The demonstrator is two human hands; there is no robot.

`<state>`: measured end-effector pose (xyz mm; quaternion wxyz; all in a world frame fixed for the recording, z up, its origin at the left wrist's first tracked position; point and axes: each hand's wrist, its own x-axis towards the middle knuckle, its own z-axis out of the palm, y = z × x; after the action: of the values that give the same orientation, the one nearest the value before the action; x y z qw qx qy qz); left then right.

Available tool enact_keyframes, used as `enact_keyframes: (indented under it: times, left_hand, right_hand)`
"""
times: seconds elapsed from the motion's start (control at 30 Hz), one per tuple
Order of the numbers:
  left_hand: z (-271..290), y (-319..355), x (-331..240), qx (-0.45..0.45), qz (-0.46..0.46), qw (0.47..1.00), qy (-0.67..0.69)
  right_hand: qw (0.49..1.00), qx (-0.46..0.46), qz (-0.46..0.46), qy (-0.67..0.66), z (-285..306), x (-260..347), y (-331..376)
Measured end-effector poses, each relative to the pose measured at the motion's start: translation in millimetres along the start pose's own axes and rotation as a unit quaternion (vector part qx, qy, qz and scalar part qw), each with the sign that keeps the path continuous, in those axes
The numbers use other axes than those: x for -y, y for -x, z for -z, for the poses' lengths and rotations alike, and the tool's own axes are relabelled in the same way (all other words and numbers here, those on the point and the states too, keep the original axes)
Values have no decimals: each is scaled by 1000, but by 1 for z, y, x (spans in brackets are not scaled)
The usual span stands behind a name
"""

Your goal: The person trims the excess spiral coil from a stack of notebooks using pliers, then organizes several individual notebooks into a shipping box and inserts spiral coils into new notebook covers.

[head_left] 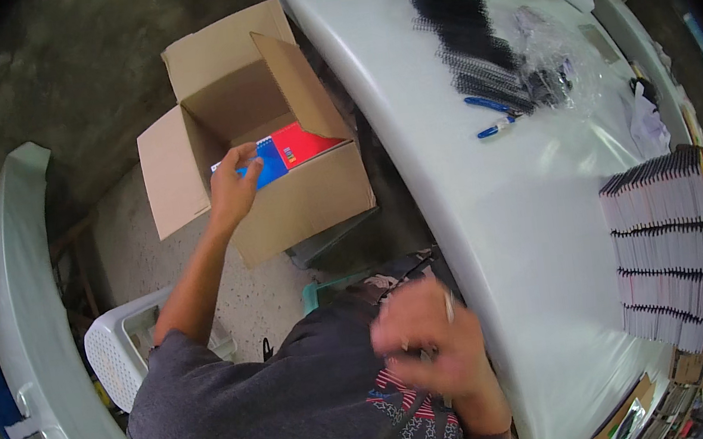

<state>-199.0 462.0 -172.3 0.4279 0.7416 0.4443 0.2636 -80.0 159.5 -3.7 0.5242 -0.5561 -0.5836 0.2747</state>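
My left hand (234, 181) reaches into an opened cardboard box (306, 203) at the middle left. Its fingers are loosely bent, with a gap between thumb and forefinger, over a blue spiral notebook (273, 166). The hand covers part of that notebook. A red notebook (299, 143) lies beside the blue one, partly under the box's raised flap. My right hand (430, 340) is in front of my torso, near the edge of the white-covered table. Motion smears its fingers, and nothing in it can be made out.
On the table (500, 228) lie black wire binding coils (464, 29), blue-handled pliers (492, 125) and clear plastic wrap (554, 58). A tall stack of spiral-bound books (658, 249) stands at the right. A white plastic stool (120, 354) is left of me, below my left arm.
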Motion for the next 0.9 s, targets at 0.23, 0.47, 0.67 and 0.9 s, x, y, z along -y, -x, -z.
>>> enact_keyframes:
  times: [0.23,0.47,0.67,0.9]
  left_hand:
    - [-40,-130,51,277,-35,957,-77]
    - [-74,-79,-17,221,-222,882,-351]
    - [-73,-8,19,139,-284,866,-388]
    - [-104,-29,49,-11,-276,865,-419]
  right_hand:
    - [940,-29,-34,338,-27,-124,-84]
    - [847,-36,-96,522,-11,-194,-135]
    - [822,21,-58,566,-1,-201,-161]
    - [819,-65,12,570,3,-224,-176]
